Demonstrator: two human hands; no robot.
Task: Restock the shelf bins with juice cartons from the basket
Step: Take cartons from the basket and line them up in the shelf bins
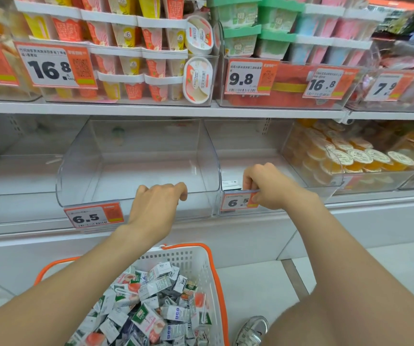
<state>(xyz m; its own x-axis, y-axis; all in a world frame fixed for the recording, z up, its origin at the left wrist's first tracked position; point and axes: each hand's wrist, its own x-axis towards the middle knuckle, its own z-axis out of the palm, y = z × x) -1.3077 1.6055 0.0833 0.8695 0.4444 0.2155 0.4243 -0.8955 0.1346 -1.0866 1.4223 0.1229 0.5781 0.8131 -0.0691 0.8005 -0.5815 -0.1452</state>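
Under 2 clear bins [136, 158], a basket [216, 283] stands on floor tiles [258, 290].

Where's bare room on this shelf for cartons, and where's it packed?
Left bin: floor bare, behind the left hand on its lip. Right bin: mostly bare behind the right hand; one small box front-left. Crowded: jelly bin to the right, upper shelf, basket.

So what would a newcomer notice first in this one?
Two clear bins holding no cartons sit on the middle shelf: the left grip curls over the front lip of the left bin, the right grip pinches the edge of the right bin. Below, the orange-rimmed basket is heaped with juice cartons.
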